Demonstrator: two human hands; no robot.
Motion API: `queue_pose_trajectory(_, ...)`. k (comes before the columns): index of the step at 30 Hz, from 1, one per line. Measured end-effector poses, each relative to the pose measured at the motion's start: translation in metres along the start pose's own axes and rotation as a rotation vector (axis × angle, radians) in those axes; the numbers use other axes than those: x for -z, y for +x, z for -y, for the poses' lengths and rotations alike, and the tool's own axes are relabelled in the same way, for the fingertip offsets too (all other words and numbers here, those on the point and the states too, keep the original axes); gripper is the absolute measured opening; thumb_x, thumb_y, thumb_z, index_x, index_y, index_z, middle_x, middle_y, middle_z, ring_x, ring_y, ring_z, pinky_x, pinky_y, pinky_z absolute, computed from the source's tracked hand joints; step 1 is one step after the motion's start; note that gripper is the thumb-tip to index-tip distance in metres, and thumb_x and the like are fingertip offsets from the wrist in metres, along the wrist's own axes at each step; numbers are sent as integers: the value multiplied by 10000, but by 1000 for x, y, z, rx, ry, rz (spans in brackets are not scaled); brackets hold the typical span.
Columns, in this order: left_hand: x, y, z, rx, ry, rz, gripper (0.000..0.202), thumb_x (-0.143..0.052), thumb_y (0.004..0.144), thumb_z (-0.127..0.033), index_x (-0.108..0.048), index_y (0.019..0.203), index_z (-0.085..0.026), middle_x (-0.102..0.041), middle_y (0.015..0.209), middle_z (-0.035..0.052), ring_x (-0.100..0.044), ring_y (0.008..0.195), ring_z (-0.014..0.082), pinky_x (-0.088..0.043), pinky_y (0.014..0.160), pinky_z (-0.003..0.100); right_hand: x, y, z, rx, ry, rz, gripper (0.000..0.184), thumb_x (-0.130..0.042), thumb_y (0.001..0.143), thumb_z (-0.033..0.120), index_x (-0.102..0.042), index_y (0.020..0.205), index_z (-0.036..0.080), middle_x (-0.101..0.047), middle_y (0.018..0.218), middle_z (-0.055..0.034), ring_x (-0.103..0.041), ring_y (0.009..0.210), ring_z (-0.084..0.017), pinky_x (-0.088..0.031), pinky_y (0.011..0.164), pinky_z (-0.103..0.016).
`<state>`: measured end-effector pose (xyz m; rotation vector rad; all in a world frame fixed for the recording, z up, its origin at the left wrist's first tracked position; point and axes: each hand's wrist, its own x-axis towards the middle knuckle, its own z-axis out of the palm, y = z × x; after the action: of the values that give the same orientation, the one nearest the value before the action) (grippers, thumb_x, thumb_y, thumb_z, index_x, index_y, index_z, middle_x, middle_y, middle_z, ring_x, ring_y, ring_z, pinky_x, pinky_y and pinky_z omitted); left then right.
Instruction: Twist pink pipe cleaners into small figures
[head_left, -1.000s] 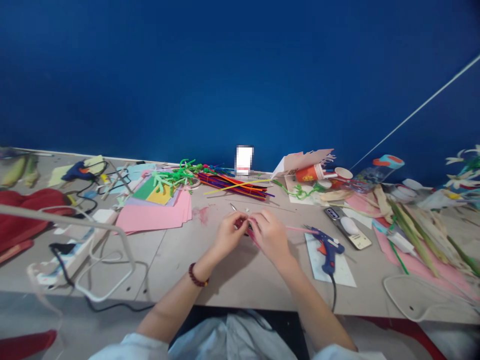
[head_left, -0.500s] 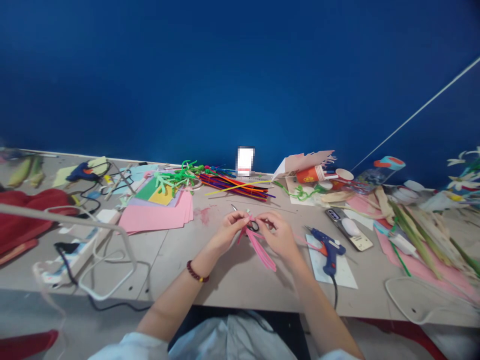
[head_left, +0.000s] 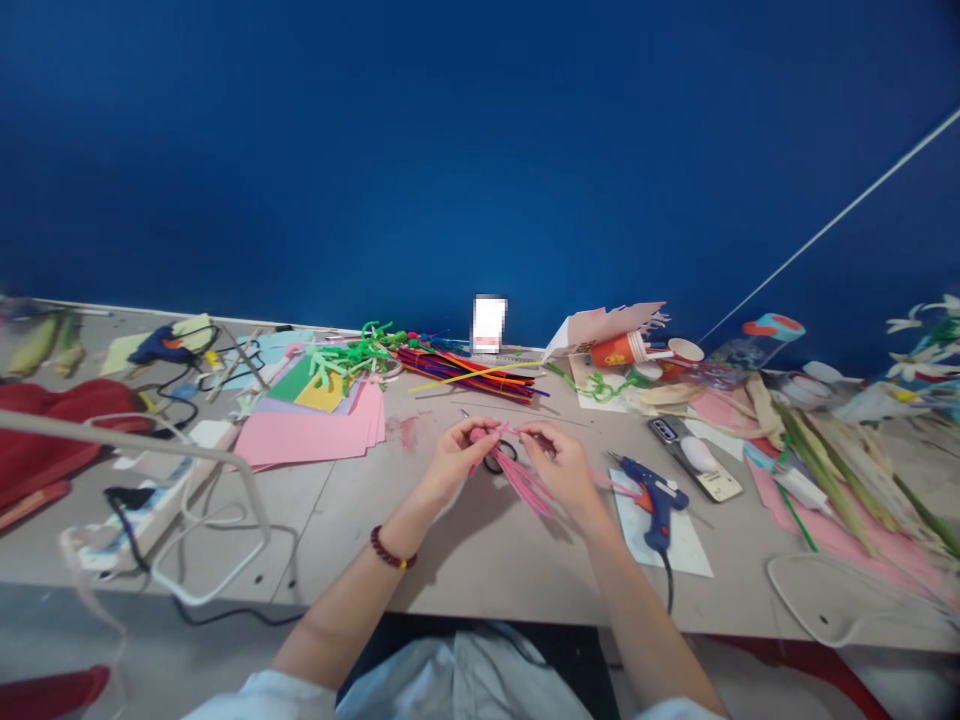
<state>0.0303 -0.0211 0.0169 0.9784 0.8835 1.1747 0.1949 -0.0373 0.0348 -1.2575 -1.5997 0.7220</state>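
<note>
My left hand and my right hand meet above the middle of the grey table. Both pinch a bunch of pink pipe cleaners. The left fingers close on the bunched top end. The right fingers grip a strand beside it, and the pink loops hang down toward me between the hands. Black-handled scissors lie on the table just behind the bunch, partly hidden. A dark red bead bracelet sits on my left wrist.
A blue glue gun rests on white paper to the right. Coloured paper sheets lie at left, and a pile of pipe cleaners at the back. A phone, paper cups, dried leaves and cables crowd the sides.
The hands have parted a little and lifted, so the pink loops that were covered now show between them. The scissors have come into sight behind them.
</note>
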Motion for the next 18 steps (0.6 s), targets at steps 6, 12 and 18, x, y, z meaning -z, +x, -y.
queue_pose_trajectory(6, -1, 1, 2, -18, 119, -47, 304, -742, 640, -382, -681, 787, -122, -588, 606, 14, -492, 506, 85, -330, 418, 183, 0, 2, 4, 120, -130, 48, 167, -510, 857, 247, -671, 891, 220, -678, 889, -51, -609, 834, -191, -481, 733, -314)
queue_pose_trajectory(12, -1, 2, 1, -150, 142, -28, 267, -716, 667, -401, -658, 687, -141, -597, 636, 11, -518, 596, 104, -417, 554, 210, 1, 5, 5, 171, -179, 56, 152, -525, 863, 238, -672, 892, 222, -678, 892, -43, -590, 871, -191, -470, 763, -328)
queue_pose_trajectory(18, 4, 0, -1, -73, 96, 73, 254, -678, 722, -398, -676, 742, -145, -623, 677, 26, -541, 643, 119, -422, 596, 219, 3, 6, 4, 190, -181, 45, 155, -520, 867, 228, -673, 895, 222, -679, 886, -43, -587, 877, -197, -471, 749, -326)
